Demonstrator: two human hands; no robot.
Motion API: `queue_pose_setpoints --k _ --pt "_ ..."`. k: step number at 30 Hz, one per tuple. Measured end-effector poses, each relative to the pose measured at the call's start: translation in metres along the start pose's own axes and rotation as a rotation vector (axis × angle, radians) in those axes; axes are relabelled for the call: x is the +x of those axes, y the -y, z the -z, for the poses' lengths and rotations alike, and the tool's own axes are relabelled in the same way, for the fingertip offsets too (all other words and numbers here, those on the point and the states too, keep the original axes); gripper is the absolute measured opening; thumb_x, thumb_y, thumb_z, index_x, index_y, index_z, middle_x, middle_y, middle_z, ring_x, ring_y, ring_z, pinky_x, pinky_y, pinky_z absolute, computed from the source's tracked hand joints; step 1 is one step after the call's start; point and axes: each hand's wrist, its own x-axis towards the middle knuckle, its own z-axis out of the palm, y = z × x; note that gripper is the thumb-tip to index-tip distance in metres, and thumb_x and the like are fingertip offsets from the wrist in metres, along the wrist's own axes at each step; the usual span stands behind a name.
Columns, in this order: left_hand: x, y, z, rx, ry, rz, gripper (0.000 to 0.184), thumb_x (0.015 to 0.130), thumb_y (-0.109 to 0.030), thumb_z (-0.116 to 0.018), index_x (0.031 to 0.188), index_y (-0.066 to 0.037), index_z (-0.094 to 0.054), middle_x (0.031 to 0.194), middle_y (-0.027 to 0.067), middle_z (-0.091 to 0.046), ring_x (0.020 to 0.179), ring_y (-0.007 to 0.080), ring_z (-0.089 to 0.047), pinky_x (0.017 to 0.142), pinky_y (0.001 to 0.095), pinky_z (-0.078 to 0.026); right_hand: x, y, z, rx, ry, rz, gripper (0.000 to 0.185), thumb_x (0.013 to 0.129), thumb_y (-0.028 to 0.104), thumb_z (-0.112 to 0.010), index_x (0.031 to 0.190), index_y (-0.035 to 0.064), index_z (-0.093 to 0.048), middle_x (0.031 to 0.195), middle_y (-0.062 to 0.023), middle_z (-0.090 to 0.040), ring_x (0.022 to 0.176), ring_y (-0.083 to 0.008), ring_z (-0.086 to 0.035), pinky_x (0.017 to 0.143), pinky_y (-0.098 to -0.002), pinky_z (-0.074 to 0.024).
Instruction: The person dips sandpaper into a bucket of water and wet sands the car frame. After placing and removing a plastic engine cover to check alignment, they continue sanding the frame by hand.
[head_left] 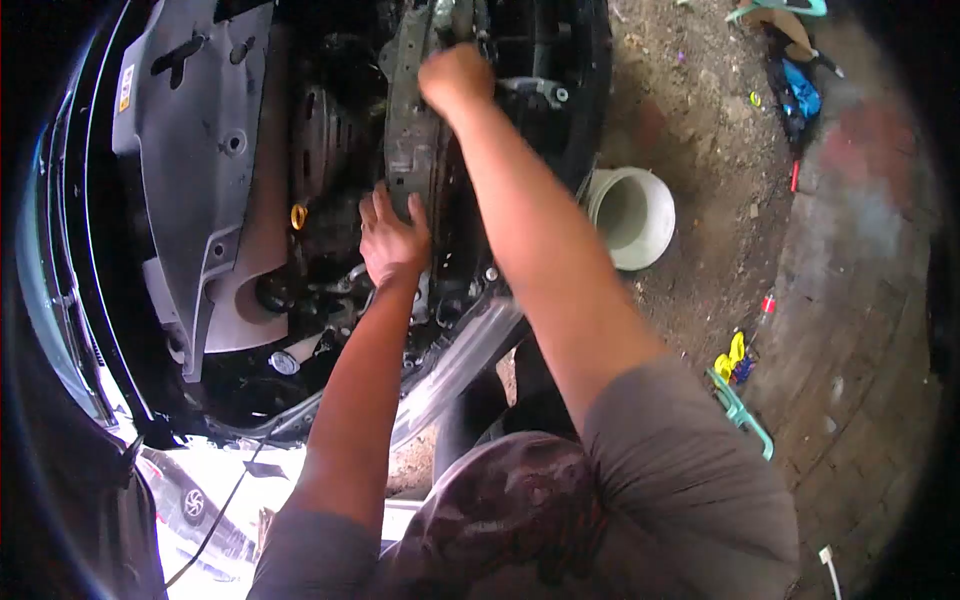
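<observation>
Over-pushing could skid my curled right hand (457, 80), its hold unclear, off the long grey metal beam (408, 140) near my spread left hand (393, 243).

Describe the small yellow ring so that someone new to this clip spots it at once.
Start at the open engine bay and its big grey plastic cover. Just right of that cover in the picture, before the person's left hand, is the small yellow ring. Its bright, hollow loop stands out among dark engine parts.
</observation>
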Motion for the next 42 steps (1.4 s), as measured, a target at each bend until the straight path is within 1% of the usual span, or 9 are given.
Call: queue_pose_setpoints --k 3,5,7,9,19,22,24,26,42 --pt "0.009 -0.015 0.006 -0.027 0.05 0.051 0.064 0.104 -0.047 -0.06 0.153 -0.008 -0.05 0.147 0.025 -0.056 0.127 0.0465 -0.064 0.102 0.055 -0.056 -0.008 -0.019 -0.034 -0.032 -0.351 0.015 0.053 0.097 0.025 -0.065 0.136 -0.0119 -0.063 0.128 -0.0353 -0.07 0.119 -0.0499 -0.07 0.1 -0.0527 -0.0582" --pt "0.012 -0.014 -0.001 -0.04 -0.006 0.015 0.063 0.105 -0.048 -0.059 0.152 -0.007 -0.051 0.147 0.0248 -0.056 0.127 0.0463 -0.064 0.102 0.0551 -0.055 -0.059 -0.024 -0.059 -0.202 -0.257 0.085 0.08 0.097 0.021 -0.065 0.16 -0.0163 -0.032 0.145 -0.0362 -0.057 0.128 -0.0505 -0.064 0.108 -0.0553 -0.0533" --pt "0.01 -0.007 -0.004 -0.014 -0.017 0.003 0.063 0.104 -0.049 -0.059 0.151 -0.007 -0.051 0.148 0.0247 -0.056 0.126 0.0468 -0.064 0.102 0.0555 -0.055 -0.059 -0.032 -0.061 -0.172 -0.332 0.143 0.068 0.096 0.019 -0.066 0.151 -0.0145 -0.046 0.138 -0.0348 -0.063 0.125 -0.0494 -0.066 0.106 -0.055 -0.0549" --pt "0.009 -0.012 0.001 -0.009 -0.008 0.003 0.065 0.104 -0.05 -0.059 0.152 -0.007 -0.051 0.147 0.0247 -0.056 0.125 0.0468 -0.065 0.1 0.056 -0.056 -0.031 -0.009 -0.034 -0.07 -0.319 0.117 0.032 0.092 0.014 -0.067 0.115 -0.0078 -0.072 0.126 -0.0306 -0.071 0.12 -0.0474 -0.069 0.103 -0.054 -0.0566" --pt "0.01 -0.001 -0.007 -0.058 -0.08 -0.022 0.063 0.102 -0.046 -0.064 0.151 -0.009 -0.051 0.143 0.0224 -0.058 0.122 0.0469 -0.066 0.097 0.0554 -0.057 0.061 0.048 0.086 0.051 -0.554 0.294 0.024 0.094 0.009 -0.063 0.114 0.002 -0.074 0.115 -0.0275 -0.074 0.105 -0.0478 -0.071 0.089 -0.0528 -0.0567" --pt "0.011 -0.004 -0.004 -0.055 -0.064 -0.009 0.063 0.102 -0.046 -0.064 0.151 -0.01 -0.051 0.144 0.0218 -0.058 0.122 0.0465 -0.066 0.098 0.0552 -0.057 0.059 0.046 0.068 -0.058 -0.496 0.338 0.028 0.09 0.018 -0.068 0.1 -0.0067 -0.078 0.099 -0.0317 -0.077 0.101 -0.0487 -0.076 0.092 -0.0536 -0.0615" --pt "0.01 -0.006 0.0 -0.081 -0.003 0.014 0.063 0.102 -0.047 -0.064 0.151 -0.01 -0.051 0.145 0.0211 -0.058 0.123 0.0463 -0.066 0.099 0.055 -0.057 0.046 0.042 0.041 -0.344 -0.206 0.214 0.042 0.091 0.023 -0.07 0.12 -0.0071 -0.074 0.134 -0.0336 -0.069 0.126 -0.0477 -0.068 0.104 -0.057 -0.056" --pt "0.009 -0.004 -0.001 -0.083 0.017 0.029 0.064 0.102 -0.048 -0.064 0.152 -0.01 -0.051 0.145 0.0211 -0.057 0.123 0.0462 -0.066 0.099 0.0551 -0.057 0.04 -0.011 -0.041 -0.623 -0.451 0.396 0.08 0.101 0.029 -0.061 0.163 -0.012 -0.03 0.176 -0.0325 -0.021 0.163 -0.05 -0.02 0.128 -0.0706 -0.0179" --pt "0.008 -0.003 0.0 -0.061 0.003 -0.011 0.064 0.101 -0.044 -0.065 0.152 -0.008 -0.05 0.144 0.0214 -0.058 0.12 0.0462 -0.067 0.096 0.0545 -0.058 0.008 0.001 -0.069 -0.397 -0.446 0.416 0.109 0.097 0.056 -0.067 0.158 -0.0241 -0.024 0.166 -0.0497 -0.021 0.16 -0.061 -0.018 0.131 -0.0636 -0.0165"
